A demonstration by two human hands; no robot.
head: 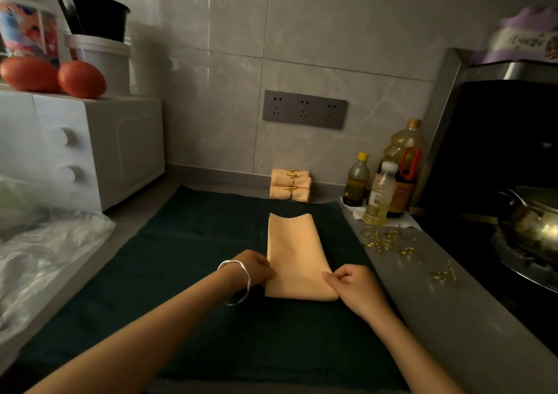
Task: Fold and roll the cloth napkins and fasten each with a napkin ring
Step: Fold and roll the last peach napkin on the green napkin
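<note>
While the napkin (294,251) lies folded into a long strip on the mat (196,242), its scalloped end pointing to 12 o'clock, both hands work at its near end. The left hand (255,268) has its fingers curled onto the strip's 9 o'clock edge, pinching the layers there. The right hand (354,285) nips the 3 o'clock edge between thumb and forefinger, with the other fingers tucked in. Neither holds anything else.

Gripping both long edges at the same height probably keeps the layers square and the width even, so that a roll can start straight from the near end. The fold looks done and the rolling not yet begun, since the cloth lies flat along its whole length.

At 12 o'clock from the strip, against the wall, finished rolls (290,185) are stacked, each with a gold band, out of the working space. Loose rings (386,241) lie scattered on the counter (428,303) at 2 to 3 o'clock, likely so that the right hand can reach one once the roll is tight. Bottles (380,197) stand beyond them.
</note>
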